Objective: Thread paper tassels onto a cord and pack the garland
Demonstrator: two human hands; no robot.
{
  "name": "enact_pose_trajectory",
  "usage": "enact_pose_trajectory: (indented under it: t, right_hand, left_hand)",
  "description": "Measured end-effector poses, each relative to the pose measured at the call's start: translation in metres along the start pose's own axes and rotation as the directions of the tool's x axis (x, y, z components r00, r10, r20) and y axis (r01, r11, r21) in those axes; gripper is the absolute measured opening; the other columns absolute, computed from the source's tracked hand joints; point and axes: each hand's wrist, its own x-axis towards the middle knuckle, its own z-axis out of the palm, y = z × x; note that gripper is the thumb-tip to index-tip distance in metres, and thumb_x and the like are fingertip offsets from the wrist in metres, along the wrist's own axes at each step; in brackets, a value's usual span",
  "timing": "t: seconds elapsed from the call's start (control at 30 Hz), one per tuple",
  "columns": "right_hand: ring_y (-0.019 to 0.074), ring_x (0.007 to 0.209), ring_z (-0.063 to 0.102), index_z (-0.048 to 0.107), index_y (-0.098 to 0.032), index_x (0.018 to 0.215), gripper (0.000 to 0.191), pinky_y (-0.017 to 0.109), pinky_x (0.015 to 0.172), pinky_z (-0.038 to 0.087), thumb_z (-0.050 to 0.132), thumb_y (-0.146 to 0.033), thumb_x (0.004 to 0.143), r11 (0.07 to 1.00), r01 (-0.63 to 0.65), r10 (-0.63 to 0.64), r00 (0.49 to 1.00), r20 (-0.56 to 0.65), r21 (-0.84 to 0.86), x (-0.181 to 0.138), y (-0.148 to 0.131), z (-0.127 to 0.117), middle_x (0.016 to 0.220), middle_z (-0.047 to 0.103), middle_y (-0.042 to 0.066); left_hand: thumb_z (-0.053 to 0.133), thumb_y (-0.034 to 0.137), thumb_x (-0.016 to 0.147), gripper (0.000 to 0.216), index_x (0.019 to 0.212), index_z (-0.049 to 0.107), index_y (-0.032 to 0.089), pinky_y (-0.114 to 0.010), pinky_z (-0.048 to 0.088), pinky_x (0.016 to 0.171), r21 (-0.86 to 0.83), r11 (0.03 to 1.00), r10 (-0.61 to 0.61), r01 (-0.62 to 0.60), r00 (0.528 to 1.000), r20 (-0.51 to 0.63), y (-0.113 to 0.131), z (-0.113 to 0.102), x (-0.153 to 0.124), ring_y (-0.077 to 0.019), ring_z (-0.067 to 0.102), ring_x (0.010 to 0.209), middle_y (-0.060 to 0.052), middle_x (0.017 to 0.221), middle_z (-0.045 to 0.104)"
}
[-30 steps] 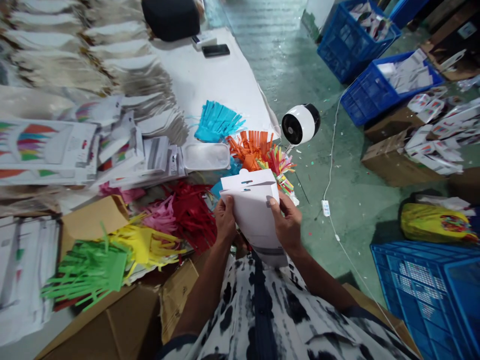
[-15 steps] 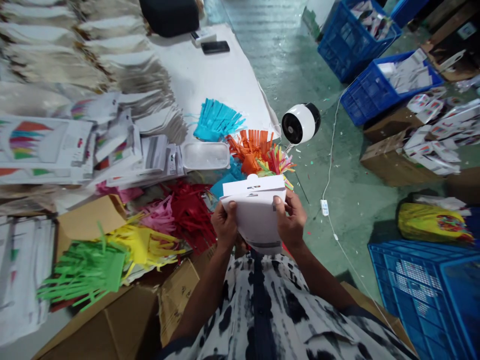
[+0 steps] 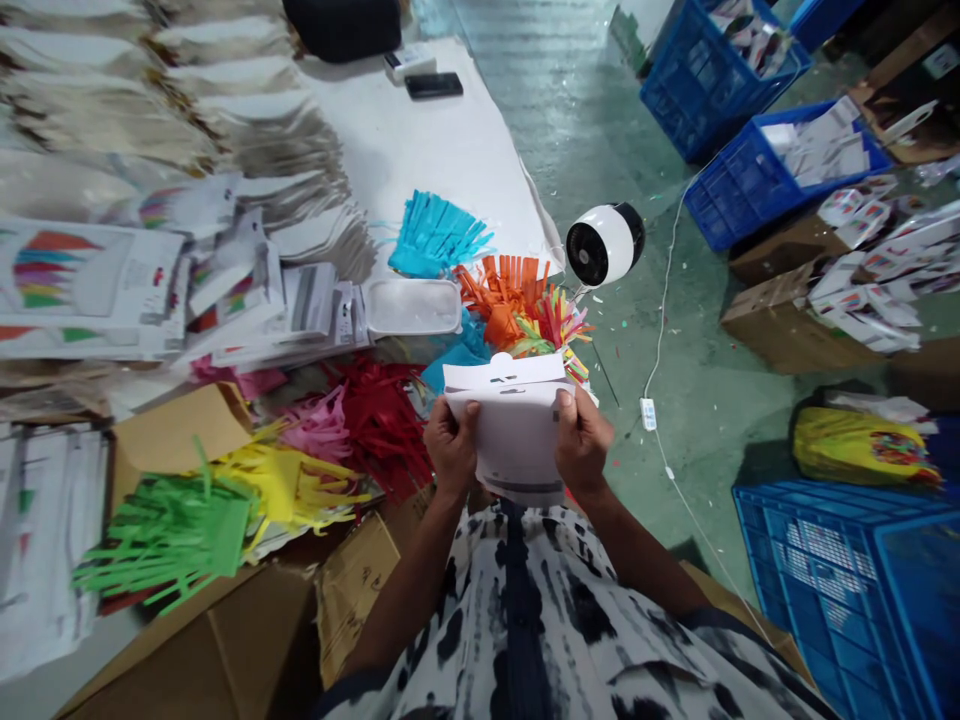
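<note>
The grip of the left hand (image 3: 452,442) and right hand (image 3: 585,437) pinches opposite edges of the packet (image 3: 519,440), held before the shirt (image 3: 562,610), where too hard a thumb press could buckle its seemingly thin card.

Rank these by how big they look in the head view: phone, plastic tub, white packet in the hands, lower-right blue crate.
1. Blue crate, cut off by the frame edge
2. White packet, gripped by left hand and right hand
3. Plastic tub
4. Phone
</note>
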Motion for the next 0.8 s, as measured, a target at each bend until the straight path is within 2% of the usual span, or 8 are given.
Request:
enact_pose_trajectory:
  t: [0.17, 0.27, 0.4, 0.57, 0.67, 0.73, 0.8]
  right_hand:
    - [0.0127, 0.065, 0.044, 0.061, -0.020, 0.075, 0.043, 0.026, 0.063, 0.036, 0.048, -0.046, 0.107, 0.992, -0.111, 0.114, 0.992, -0.058, 0.061, 0.003, 0.006, 0.001, 0.067, 0.048, -0.003]
    - [0.0120, 0.065, 0.038, 0.051, -0.021, 0.069, 0.047, 0.026, 0.062, 0.032, 0.049, -0.050, 0.105, 0.974, -0.182, 0.192, 0.980, -0.062, 0.132, 0.006, 0.011, 0.003, 0.066, 0.040, -0.005]
    - [0.0119, 0.065, 0.037, 0.051, -0.021, 0.072, 0.048, 0.026, 0.062, 0.031, 0.051, -0.057, 0.103, 0.936, -0.275, 0.286, 0.958, -0.019, 0.219, 0.008, 0.020, 0.006, 0.068, 0.040, -0.005]
    - [0.0124, 0.066, 0.042, 0.054, -0.020, 0.072, 0.052, 0.026, 0.063, 0.034, 0.046, -0.060, 0.104, 0.940, -0.287, 0.300, 0.953, -0.043, 0.182, 0.005, 0.026, 0.006, 0.067, 0.045, -0.004]
    - [0.0133, 0.074, 0.051, 0.066, -0.018, 0.084, 0.045, 0.027, 0.071, 0.041, 0.052, -0.056, 0.102, 0.936, -0.238, 0.265, 0.961, -0.074, 0.259, 0.007, 0.025, 0.008, 0.078, 0.057, -0.001]
    - [0.0151, 0.086, 0.059, 0.070, -0.018, 0.102, 0.036, 0.028, 0.079, 0.047, 0.061, -0.053, 0.098, 0.914, -0.210, 0.265, 0.957, -0.117, 0.346, 0.009, 0.022, 0.010, 0.094, 0.065, 0.003]
    - [0.0157, 0.089, 0.062, 0.068, -0.020, 0.110, 0.035, 0.029, 0.079, 0.049, 0.070, -0.050, 0.092, 0.894, -0.201, 0.287, 0.944, -0.166, 0.402, 0.010, 0.020, 0.012, 0.102, 0.067, 0.004]
  left_hand:
    - [0.055, 0.060, 0.100, 0.049, 0.118, 0.072, 0.018, -0.027, 0.052, 0.085, 0.117, 0.985, 0.115, -0.127, 0.988, 0.103, 0.006, -0.002, 0.001, -0.0200, 0.068, 0.096, -0.008, 0.107, 0.075]
    - [0.052, 0.056, 0.103, 0.048, 0.123, 0.073, 0.018, -0.029, 0.053, 0.086, 0.192, 0.968, 0.142, -0.164, 0.982, 0.121, 0.013, 0.002, -0.003, -0.0208, 0.070, 0.096, -0.008, 0.108, 0.078]
    - [0.050, 0.053, 0.105, 0.047, 0.125, 0.076, 0.019, -0.031, 0.055, 0.089, 0.227, 0.954, 0.173, -0.198, 0.977, 0.125, 0.022, 0.010, -0.009, -0.0226, 0.073, 0.096, -0.009, 0.110, 0.080]
    - [0.047, 0.047, 0.108, 0.044, 0.132, 0.074, 0.022, -0.033, 0.053, 0.100, 0.189, 0.945, 0.237, -0.267, 0.957, 0.165, 0.027, 0.016, -0.010, -0.0231, 0.071, 0.113, -0.012, 0.122, 0.077]
    - [0.051, 0.047, 0.106, 0.042, 0.129, 0.075, 0.020, -0.032, 0.052, 0.101, 0.118, 0.963, 0.235, -0.244, 0.969, 0.081, 0.024, 0.016, -0.007, -0.0213, 0.068, 0.112, -0.012, 0.121, 0.073]
    - [0.059, 0.048, 0.103, 0.042, 0.131, 0.074, 0.021, -0.030, 0.053, 0.095, 0.062, 0.983, 0.174, -0.174, 0.985, 0.005, 0.023, 0.015, -0.005, -0.0183, 0.067, 0.103, -0.009, 0.114, 0.072]
    - [0.068, 0.049, 0.097, 0.045, 0.133, 0.071, 0.022, -0.027, 0.054, 0.088, 0.005, 0.995, 0.104, -0.104, 0.992, -0.068, 0.023, 0.014, -0.006, -0.0156, 0.067, 0.093, -0.006, 0.107, 0.072]
